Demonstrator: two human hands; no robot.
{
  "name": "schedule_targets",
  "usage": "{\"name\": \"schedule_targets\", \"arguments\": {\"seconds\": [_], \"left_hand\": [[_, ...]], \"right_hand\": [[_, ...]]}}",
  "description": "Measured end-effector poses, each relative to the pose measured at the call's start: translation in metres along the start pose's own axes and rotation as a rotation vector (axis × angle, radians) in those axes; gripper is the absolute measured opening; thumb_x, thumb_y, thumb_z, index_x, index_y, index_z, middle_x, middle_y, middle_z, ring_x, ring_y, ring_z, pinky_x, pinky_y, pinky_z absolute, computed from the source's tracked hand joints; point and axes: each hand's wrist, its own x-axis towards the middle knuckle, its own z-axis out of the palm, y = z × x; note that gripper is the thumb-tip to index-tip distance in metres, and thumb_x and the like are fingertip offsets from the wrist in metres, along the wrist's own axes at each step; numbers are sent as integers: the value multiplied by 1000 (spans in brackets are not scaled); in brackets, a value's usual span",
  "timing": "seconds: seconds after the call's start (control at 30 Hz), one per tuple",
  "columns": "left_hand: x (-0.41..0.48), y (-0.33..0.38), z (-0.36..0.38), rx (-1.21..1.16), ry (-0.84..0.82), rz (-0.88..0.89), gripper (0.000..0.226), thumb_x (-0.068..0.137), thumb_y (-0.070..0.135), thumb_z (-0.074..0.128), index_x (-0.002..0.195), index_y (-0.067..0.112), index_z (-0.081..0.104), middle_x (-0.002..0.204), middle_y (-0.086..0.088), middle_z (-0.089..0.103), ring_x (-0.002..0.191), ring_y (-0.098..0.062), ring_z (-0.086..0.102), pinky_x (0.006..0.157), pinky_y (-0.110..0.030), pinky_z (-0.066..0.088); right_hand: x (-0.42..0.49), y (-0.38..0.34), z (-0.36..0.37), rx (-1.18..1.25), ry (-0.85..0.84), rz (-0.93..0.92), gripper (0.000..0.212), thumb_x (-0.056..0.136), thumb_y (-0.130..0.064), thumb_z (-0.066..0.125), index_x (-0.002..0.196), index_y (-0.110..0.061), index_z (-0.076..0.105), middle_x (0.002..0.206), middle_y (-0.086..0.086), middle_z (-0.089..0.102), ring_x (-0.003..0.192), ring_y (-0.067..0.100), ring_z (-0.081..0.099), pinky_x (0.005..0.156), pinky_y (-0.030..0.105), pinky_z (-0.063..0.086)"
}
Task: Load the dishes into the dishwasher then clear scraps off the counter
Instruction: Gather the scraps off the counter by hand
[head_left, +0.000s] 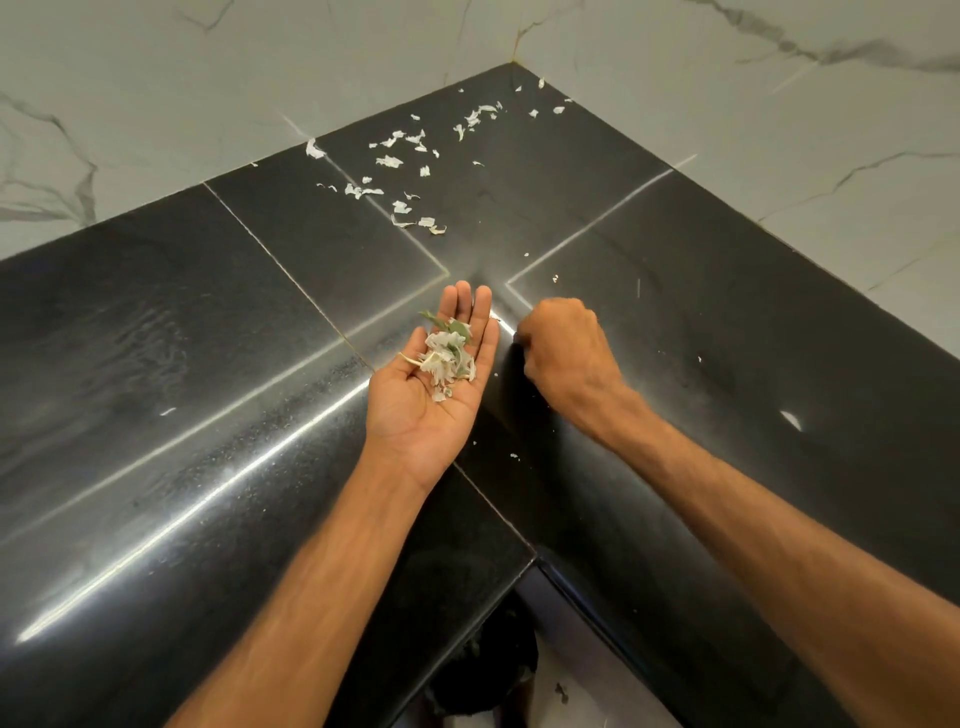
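Observation:
My left hand (434, 382) lies palm up over the black counter (208, 338), fingers straight, carrying a small heap of white and green scraps (447, 356). Just to its right, my right hand (563, 348) is curled knuckles-up with its fingertips down on the counter beside the left palm; whether it pinches a scrap is hidden. Several white scraps (410, 171) are scattered over the counter toward the far corner. A few tiny flecks (555, 279) lie to the right of my hands, and a larger white piece (790, 420) sits far right.
The L-shaped black counter meets marble-patterned wall tiles (156, 104) on both back sides. The counter's inner front corner (535, 558) is below my arms, with pale floor and a dark object (488, 670) beneath it.

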Motion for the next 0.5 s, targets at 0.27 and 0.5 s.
{"name": "schedule_targets", "arguments": {"seconds": [0.27,0.5], "left_hand": [[-51,-27,-17,46,28,-14,42,109,22,31,133,2,60,135,-11,63,131,-30,57,120,-43,32],[-114,-70,-60,71,80,-33,41,108,19,32,134,2,59,137,-10,62,133,-31,56,121,-42,32]], "right_hand": [[-80,5,-49,1081,-140,535,14,83,5,77,95,-3,79,85,8,79,85,20,77,71,23,60],[-185,-1,-47,1259,-64,615,17,81,5,77,97,-1,78,89,11,79,88,21,77,78,28,62]]}}
